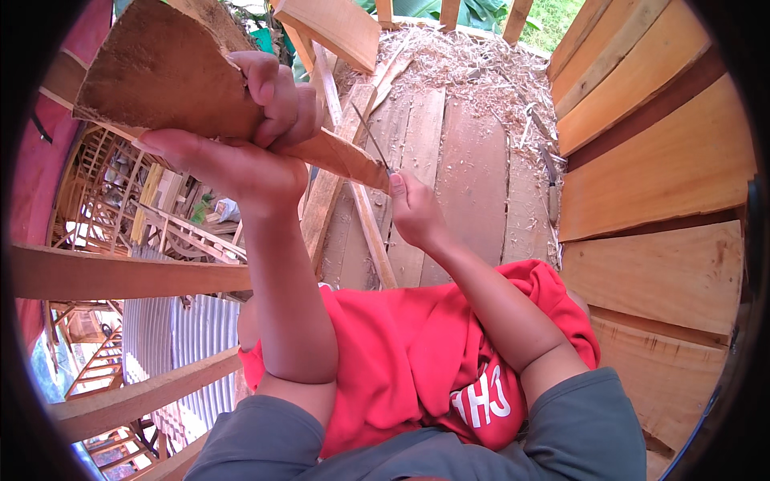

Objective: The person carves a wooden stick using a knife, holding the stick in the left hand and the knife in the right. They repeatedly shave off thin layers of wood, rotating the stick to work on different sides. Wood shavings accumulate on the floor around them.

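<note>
A long brown wooden board (172,76) slants from the upper left down toward the middle, its broad end close to me. My left hand (269,136) is closed around it, thumb beneath and fingers curled over its edge. At the board's far, narrow end is my right hand (417,210), closed on a knife. The thin dark blade (370,138) points up and to the left, beside the board's tip. Most of the knife's handle is hidden in my fist.
Several loose lumber pieces (327,210) cross the plank floor (473,184) ahead. Shavings (481,72) pile at the back. A curved blade with a wooden handle (553,200) lies by the board wall (650,176) at right. Rails (128,272) edge the left side, above corrugated metal sheets (176,353).
</note>
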Demonstrator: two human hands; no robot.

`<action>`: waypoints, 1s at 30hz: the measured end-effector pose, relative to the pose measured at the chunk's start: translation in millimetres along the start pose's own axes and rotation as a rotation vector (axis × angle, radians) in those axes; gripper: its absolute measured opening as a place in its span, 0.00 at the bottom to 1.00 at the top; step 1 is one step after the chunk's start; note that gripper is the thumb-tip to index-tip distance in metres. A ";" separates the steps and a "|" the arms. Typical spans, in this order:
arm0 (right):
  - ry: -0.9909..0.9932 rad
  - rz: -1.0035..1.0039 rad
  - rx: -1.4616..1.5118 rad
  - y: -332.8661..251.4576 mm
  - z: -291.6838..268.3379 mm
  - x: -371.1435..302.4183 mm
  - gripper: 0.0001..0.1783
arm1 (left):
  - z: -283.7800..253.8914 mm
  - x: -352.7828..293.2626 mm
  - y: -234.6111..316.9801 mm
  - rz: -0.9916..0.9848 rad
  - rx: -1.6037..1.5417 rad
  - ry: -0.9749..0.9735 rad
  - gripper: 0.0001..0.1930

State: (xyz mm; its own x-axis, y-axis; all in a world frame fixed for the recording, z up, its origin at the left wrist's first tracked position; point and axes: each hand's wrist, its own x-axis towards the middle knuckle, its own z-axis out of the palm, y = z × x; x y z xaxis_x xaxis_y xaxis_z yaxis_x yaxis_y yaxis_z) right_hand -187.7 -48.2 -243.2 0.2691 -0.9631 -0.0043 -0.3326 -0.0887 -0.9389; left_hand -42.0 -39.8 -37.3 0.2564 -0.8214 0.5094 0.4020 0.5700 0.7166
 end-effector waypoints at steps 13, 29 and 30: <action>-0.081 0.082 -0.284 25.3 -4.1 4.1 0.26 | -35.6 11.3 10.1 0.005 -0.166 -0.185 0.38; -0.154 0.193 -0.207 11.7 -18.4 9.1 0.27 | -32.5 9.5 5.1 0.002 -0.203 -0.423 0.39; -0.093 0.122 -0.240 11.6 -16.6 11.4 0.28 | -32.2 11.4 7.7 -0.005 -0.170 -0.390 0.37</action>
State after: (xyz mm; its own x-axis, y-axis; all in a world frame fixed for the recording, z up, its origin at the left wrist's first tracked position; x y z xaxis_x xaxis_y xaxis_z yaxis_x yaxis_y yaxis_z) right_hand -203.5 -64.5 -248.4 0.2919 -0.9439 -0.1543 -0.5693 -0.0418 -0.8211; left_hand -7.6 -45.4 -41.3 -0.0850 -0.7360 0.6716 0.5498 0.5275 0.6476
